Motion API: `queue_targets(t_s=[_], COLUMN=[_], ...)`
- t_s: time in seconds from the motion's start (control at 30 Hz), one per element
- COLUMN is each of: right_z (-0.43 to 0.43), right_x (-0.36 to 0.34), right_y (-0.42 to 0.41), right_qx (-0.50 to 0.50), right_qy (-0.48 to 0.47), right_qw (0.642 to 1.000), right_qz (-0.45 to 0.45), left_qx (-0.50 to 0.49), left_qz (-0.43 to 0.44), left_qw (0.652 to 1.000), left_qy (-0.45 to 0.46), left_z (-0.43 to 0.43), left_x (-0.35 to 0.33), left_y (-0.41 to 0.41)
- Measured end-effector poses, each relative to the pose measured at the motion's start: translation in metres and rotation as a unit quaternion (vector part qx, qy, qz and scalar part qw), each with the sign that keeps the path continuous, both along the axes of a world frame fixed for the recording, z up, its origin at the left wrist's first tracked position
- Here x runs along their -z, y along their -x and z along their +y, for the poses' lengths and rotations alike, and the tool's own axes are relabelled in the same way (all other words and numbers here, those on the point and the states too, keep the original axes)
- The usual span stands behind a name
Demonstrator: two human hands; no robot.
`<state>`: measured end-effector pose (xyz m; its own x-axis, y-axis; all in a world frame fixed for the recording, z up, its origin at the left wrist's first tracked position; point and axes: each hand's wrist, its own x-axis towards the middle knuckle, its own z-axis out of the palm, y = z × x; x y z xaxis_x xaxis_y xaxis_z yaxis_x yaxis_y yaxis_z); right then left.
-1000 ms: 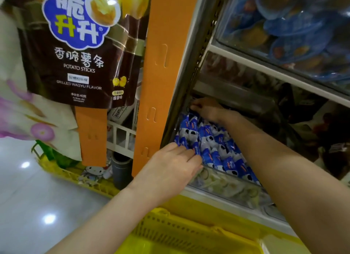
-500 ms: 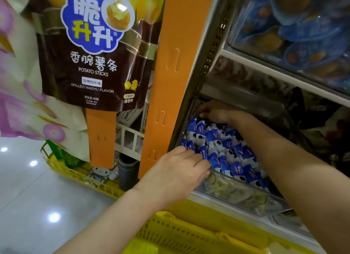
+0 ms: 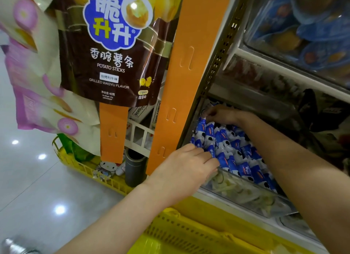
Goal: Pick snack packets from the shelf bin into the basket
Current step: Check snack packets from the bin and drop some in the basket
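Our right hand [image 3: 222, 114] pinches an upright snack packet [image 3: 201, 126] by its top, far in the bin [image 3: 246, 193]; our left hand [image 3: 186, 167] covers near packets [image 3: 223, 159], grip unclear.

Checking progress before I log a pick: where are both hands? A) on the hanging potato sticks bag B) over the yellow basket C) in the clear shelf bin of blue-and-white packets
C: the left hand rests on the blue-and-white packets at the front of the clear bin, the right hand is at its back corner; the yellow basket sits below both.
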<state>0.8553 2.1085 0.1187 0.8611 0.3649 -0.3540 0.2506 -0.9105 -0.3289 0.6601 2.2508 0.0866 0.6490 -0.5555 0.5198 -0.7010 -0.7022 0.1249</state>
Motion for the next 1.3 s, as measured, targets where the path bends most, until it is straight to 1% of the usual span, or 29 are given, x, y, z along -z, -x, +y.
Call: queue_targets(t_s=[0.1, 0.2, 0.33, 0.37, 0.43, 0.5, 0.6, 0.63, 0.7, 0.73, 0.77, 0.8, 0.83, 0.9, 0.93, 1.03, 1.1, 1.13, 1.17, 1.2, 1.27, 1.3], right_z=[-0.007, -0.012, -0.015, -0.017, -0.022, -0.028, -0.037, -0.040, -0.044, -0.046, -0.048, -0.049, -0.048, -0.046, -0.044, -0.038, -0.039, -0.040, -0.040, -0.041, -0.042, -0.043], right_x=[-0.002, -0.004, -0.014, -0.018, -0.025, -0.033, -0.043, -0.046, -0.051, -0.052, -0.051, -0.049, -0.045, -0.033, -0.024, 0.003, 0.017, 0.022, 0.025, 0.028, 0.035, 0.039], right_y=[0.006, 0.011, 0.028, 0.035, 0.054, 0.079, 0.118, 0.132, 0.161, 0.176, 0.192, 0.206, 0.221, 0.243, 0.252, 0.270, 0.276, 0.278, 0.279, 0.280, 0.281, 0.282], right_qx=[0.001, 0.055, 0.151, 0.159, 0.155, 0.149, 0.123, 0.113, 0.103, 0.093, 0.077, 0.059, 0.044, 0.047, 0.062, 0.121, 0.171, 0.191, 0.206, 0.220, 0.249, 0.262], right_qy=[-0.047, -0.124, -0.249, -0.266, -0.269, -0.277, -0.334, -0.359, -0.399, -0.415, -0.428, -0.444, -0.465, -0.511, -0.522, -0.510, -0.503, -0.505, -0.511, -0.520, -0.530, -0.525], right_qw=[0.999, 0.988, 0.938, 0.926, 0.909, 0.896, 0.875, 0.867, 0.850, 0.844, 0.840, 0.838, 0.837, 0.832, 0.834, 0.850, 0.847, 0.841, 0.834, 0.824, 0.810, 0.809], right_qz=[-0.014, -0.074, -0.188, -0.217, -0.279, -0.314, -0.328, -0.328, -0.328, -0.327, -0.323, -0.310, -0.287, -0.210, -0.168, -0.051, 0.000, 0.020, 0.036, 0.046, 0.039, 0.030], left_qx=[-0.004, -0.016, -0.040, -0.046, -0.061, -0.075, -0.076, -0.072, -0.073, -0.087, -0.107, -0.122, -0.126, -0.104, -0.090, -0.073, -0.073, -0.080, -0.094, -0.112, -0.150, -0.161], left_qz=[-0.010, -0.012, 0.009, 0.015, 0.040, 0.059, 0.068, 0.073, 0.093, 0.110, 0.139, 0.183, 0.243, 0.356, 0.383, 0.400, 0.425, 0.434, 0.436, 0.432, 0.408, 0.392], left_qw=[1.000, 1.000, 0.999, 0.999, 0.997, 0.995, 0.995, 0.993, 0.983, 0.969, 0.949, 0.921, 0.885, 0.798, 0.774, 0.755, 0.729, 0.723, 0.724, 0.733, 0.764, 0.778], left_qy=[0.002, -0.002, -0.004, -0.006, -0.016, -0.016, 0.024, 0.053, 0.143, 0.203, 0.263, 0.321, 0.377, 0.475, 0.497, 0.514, 0.532, 0.532, 0.526, 0.513, 0.477, 0.464], left_z=[0.000, -0.002, -0.006, -0.006, -0.008, -0.012, -0.017, -0.019, -0.023, -0.026, -0.029, -0.031, -0.033, -0.035, -0.036, -0.040, -0.043, -0.043, -0.043, -0.042, -0.042, -0.042], left_x=[0.000, 0.001, 0.001, 0.001, -0.002, -0.001, 0.002, 0.002, 0.002, 0.001, 0.000, -0.002, -0.004, -0.007, -0.007, -0.004, 0.001, 0.005, 0.007, 0.010, 0.016, 0.017], left_y=[0.000, 0.000, 0.006, 0.008, 0.012, 0.016, 0.031, 0.040, 0.058, 0.067, 0.073, 0.078, 0.083, 0.089, 0.093, 0.106, 0.113, 0.115, 0.115, 0.114, 0.112, 0.112])
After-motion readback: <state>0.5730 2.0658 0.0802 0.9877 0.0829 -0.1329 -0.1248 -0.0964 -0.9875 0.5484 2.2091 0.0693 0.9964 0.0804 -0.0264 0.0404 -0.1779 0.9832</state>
